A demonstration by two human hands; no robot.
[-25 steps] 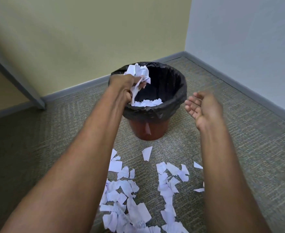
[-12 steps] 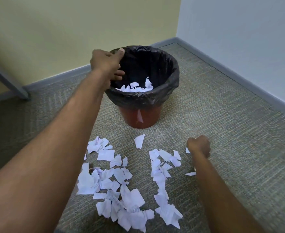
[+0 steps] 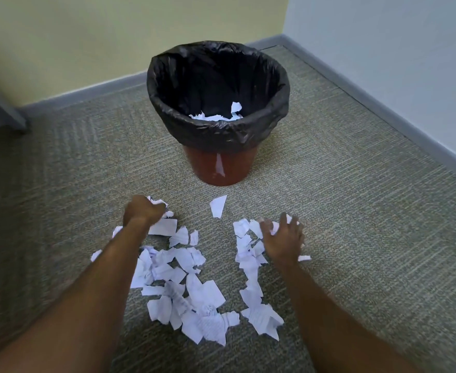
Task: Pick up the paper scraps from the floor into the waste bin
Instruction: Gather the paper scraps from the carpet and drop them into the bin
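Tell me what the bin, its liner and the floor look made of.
Bin: likely hard plastic, reddish-brown, with a smooth glossy sheen. Liner: thin black plastic film, shiny and crinkled over the rim. Floor: low-pile carpet, matte, with woven grey-green streaks.

The left hand (image 3: pixel 143 212) grips scraps (image 3: pixel 194 292) on the floor (image 3: pixel 356 211), fist closed. The right hand (image 3: pixel 283 239) lies on others, fingers (image 3: pixel 284 220) bent round a piece. The bin (image 3: pixel 216 137) stands just beyond, holding more scraps.
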